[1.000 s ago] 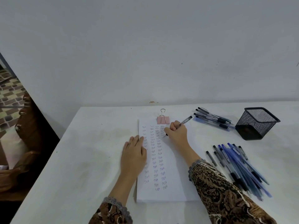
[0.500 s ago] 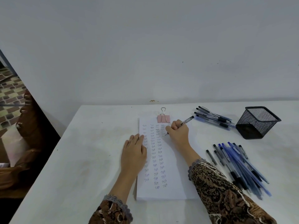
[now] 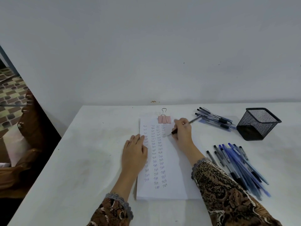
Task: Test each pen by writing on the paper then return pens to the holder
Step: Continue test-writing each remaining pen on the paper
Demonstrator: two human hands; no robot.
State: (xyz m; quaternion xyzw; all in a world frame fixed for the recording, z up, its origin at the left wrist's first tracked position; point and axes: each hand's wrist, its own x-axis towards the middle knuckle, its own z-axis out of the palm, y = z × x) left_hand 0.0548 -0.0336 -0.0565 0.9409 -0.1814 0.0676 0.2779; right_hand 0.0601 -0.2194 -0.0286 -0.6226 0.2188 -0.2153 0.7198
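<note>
Now pen [image 3: 194,120] and right hand [image 3: 182,132] slightly rightward on the paper [image 3: 172,160].

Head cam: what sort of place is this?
Likely a room in a home, not a lab: a plain white table against a bare painted wall, with carved wooden furniture and patterned floor tiles at the left edge.

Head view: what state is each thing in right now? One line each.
left hand, flat, pressing the paper down.
right hand, gripping the pen.
pen, tip on the paper.
paper, flat, partly filled with columns of writing.
binder clip, clamped on the paper's top edge.
mesh holder, upright, no pens sticking out.
far pens, piled beside the mesh holder.
near pens, lying in a loose pile.
</note>
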